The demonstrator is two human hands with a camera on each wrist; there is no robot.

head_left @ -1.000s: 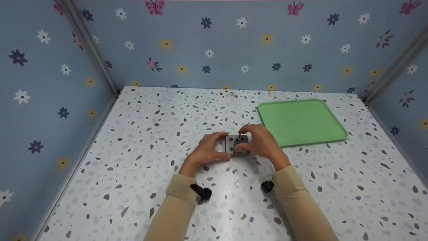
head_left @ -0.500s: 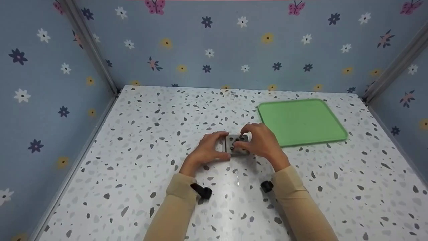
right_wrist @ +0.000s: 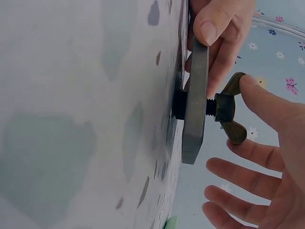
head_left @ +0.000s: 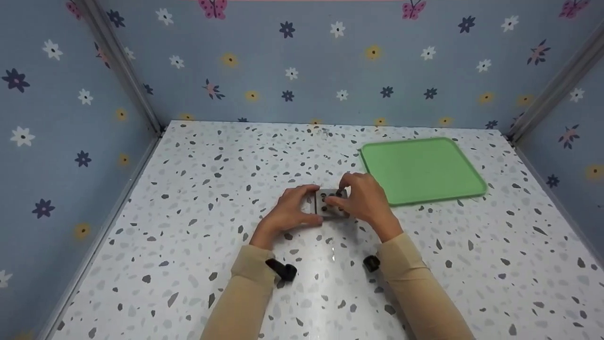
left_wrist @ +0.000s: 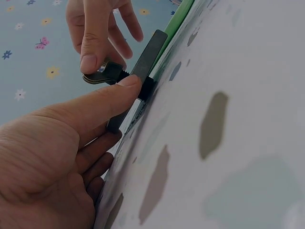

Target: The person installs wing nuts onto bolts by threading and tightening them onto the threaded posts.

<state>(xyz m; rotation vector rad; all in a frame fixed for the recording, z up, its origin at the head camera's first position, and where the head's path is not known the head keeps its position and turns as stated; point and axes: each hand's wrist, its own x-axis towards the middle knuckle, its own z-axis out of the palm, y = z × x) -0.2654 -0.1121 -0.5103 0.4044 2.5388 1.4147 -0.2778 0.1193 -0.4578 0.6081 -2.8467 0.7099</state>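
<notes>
A flat grey metal plate (head_left: pixel 332 213) with several round holes lies between the hands in the head view. Through it passes a black bolt (right_wrist: pixel 179 104), its head against the table side and its thread on the other. A dark brass-toned wing nut (right_wrist: pixel 225 108) sits on that thread, a short stretch of thread showing below it. The left hand (head_left: pixel 293 210) grips the plate's left end by its opposite edges, thumb nearest the person. With thumb and forefinger the right hand (head_left: pixel 365 200) pinches the wings of the nut; its other fingers are spread loosely.
A green tray (head_left: pixel 422 170) lies at the back right, just beyond the right hand. The speckled white table (head_left: pixel 212 179) meets flower-patterned panels (head_left: pixel 264 71) at the back and sides. A black wrist camera (head_left: pixel 283 270) sits at the left cuff.
The right thumb and forefinger have shifted slightly around the wing nut, and the nut shows less in the head view. The left hand keeps its hold on the plate. The head view has shifted slightly.
</notes>
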